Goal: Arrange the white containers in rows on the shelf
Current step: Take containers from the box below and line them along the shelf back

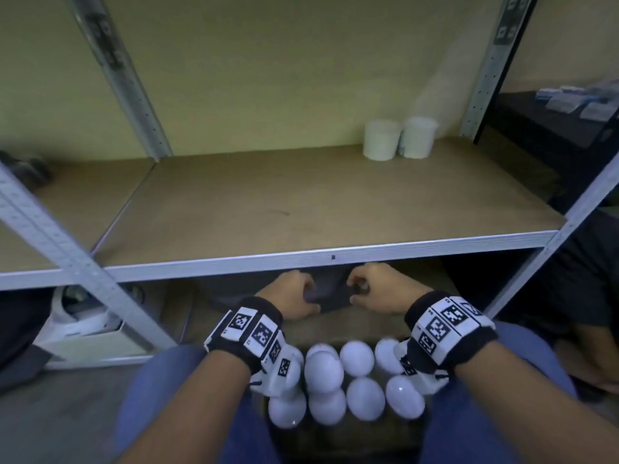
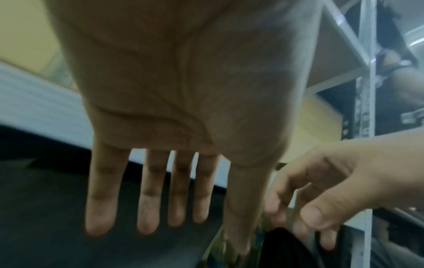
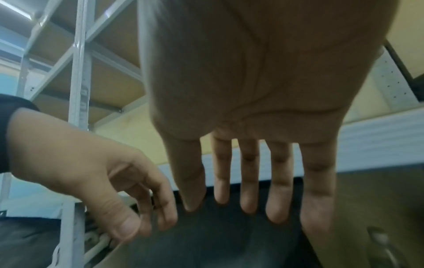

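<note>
Shelf (image 1: 301,209): brown board, grey metal frame. 2 white containers (image 1: 398,139) upright at back right, touching side by side. Below the front rail: left hand (image 1: 294,296) and right hand (image 1: 378,289), fingers curled over a dark object. Near the lap: 9 or so white round lids (image 1: 356,358), clustered in 2 rows.

You have two white containers (image 1: 398,138) standing on the shelf (image 1: 301,202). Below, in the box between your knees, about nine white lids (image 1: 345,383) show; your wristbands hide part of that batch.
</note>
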